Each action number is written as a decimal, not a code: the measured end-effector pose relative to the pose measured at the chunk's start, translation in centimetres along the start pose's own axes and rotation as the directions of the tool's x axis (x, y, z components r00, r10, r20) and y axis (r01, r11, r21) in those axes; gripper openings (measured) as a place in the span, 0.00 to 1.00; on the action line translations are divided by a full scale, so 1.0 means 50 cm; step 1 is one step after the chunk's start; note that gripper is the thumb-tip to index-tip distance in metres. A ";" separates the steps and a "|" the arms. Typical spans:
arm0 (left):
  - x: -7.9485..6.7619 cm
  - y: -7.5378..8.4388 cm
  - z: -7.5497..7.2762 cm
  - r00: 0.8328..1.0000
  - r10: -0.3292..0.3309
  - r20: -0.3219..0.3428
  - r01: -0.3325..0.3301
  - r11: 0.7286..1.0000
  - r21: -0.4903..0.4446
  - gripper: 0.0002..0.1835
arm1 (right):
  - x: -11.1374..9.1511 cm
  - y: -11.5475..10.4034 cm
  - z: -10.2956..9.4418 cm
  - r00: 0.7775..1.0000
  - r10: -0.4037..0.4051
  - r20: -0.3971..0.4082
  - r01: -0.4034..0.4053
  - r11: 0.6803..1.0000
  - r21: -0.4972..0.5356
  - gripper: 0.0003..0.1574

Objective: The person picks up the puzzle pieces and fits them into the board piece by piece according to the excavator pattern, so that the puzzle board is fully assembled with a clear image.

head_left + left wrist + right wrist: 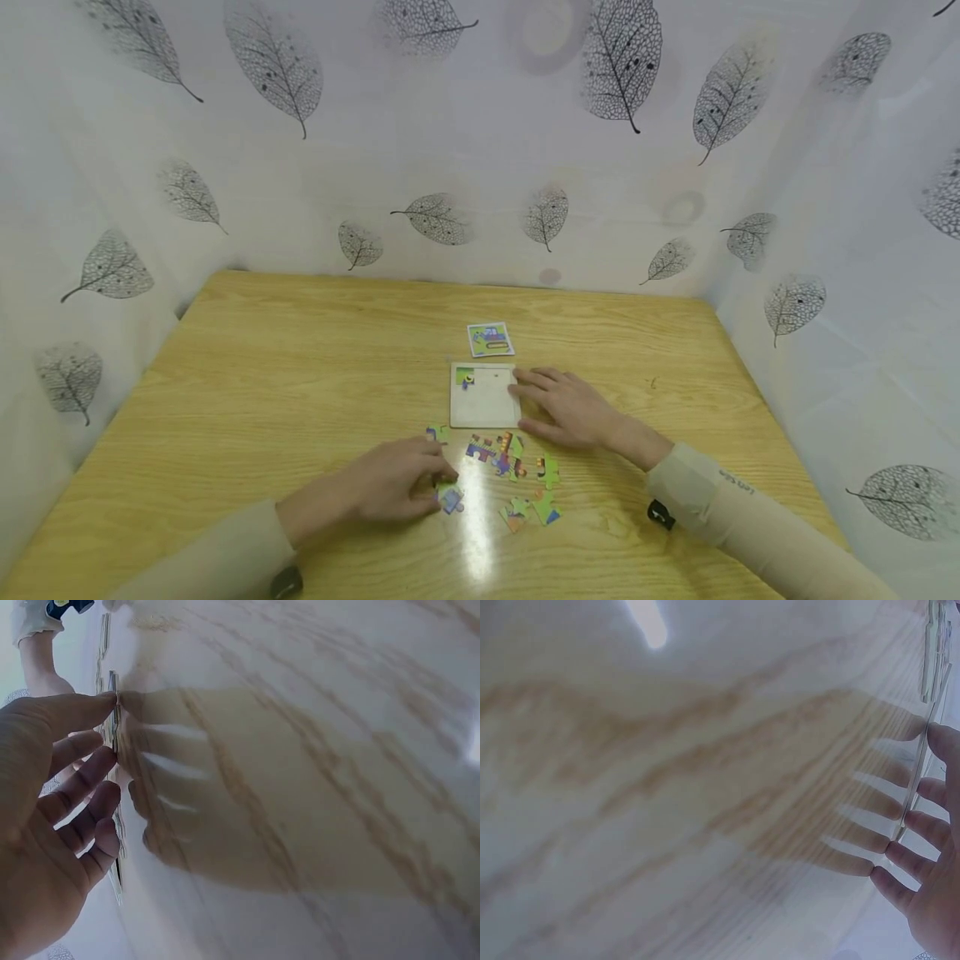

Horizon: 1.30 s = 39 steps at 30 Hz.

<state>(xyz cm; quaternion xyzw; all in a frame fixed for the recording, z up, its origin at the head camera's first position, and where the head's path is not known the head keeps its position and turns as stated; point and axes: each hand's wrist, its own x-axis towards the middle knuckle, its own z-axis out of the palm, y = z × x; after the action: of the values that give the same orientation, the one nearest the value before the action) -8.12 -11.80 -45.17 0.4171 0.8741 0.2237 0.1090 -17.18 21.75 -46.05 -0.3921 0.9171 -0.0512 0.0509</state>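
Note:
My left hand [393,479] pinches a puzzle piece [452,500] between thumb and fingers, low over the wooden table [315,375]. In the left wrist view the thumb and fingertips meet thin edges of pieces at the table surface. My right hand [573,408] lies with extended fingers along the right edge of a square puzzle tray [487,408], its fingertips touching the rim. One green piece [465,377] with a dark detail sits in the tray's upper left corner.
Several loose pieces lie near the tray: a green one [437,433] beside the left hand, a cluster [508,454] below the tray, others [546,507] nearer the front. A picture card [491,339] of a digger lies behind the tray. Leaf-patterned curtains [480,167] surround the table.

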 end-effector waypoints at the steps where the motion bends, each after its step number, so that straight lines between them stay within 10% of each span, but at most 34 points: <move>1: 0.000 0.001 -0.001 1.000 -0.004 0.003 0.004 1.000 0.000 0.18 | 0.000 0.000 -0.001 1.000 0.000 0.000 0.000 1.000 0.000 0.38; 28: 0.003 -0.002 -0.002 0.997 -0.073 0.004 0.072 0.982 -0.172 0.13 | 0.001 -0.003 -0.003 1.000 -0.004 -0.008 0.004 1.000 0.001 0.38; 39: 0.015 -0.018 -0.012 0.991 -0.125 -0.045 0.099 0.919 -0.382 0.05 | -0.001 -0.003 -0.003 1.000 -0.002 -0.008 0.002 1.000 0.007 0.38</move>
<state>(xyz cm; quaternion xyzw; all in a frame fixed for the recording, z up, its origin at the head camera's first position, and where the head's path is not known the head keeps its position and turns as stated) -9.44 -11.90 -45.08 0.3298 0.8400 0.3957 0.1703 -17.08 21.68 -45.90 -0.3926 0.9167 -0.0561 0.0486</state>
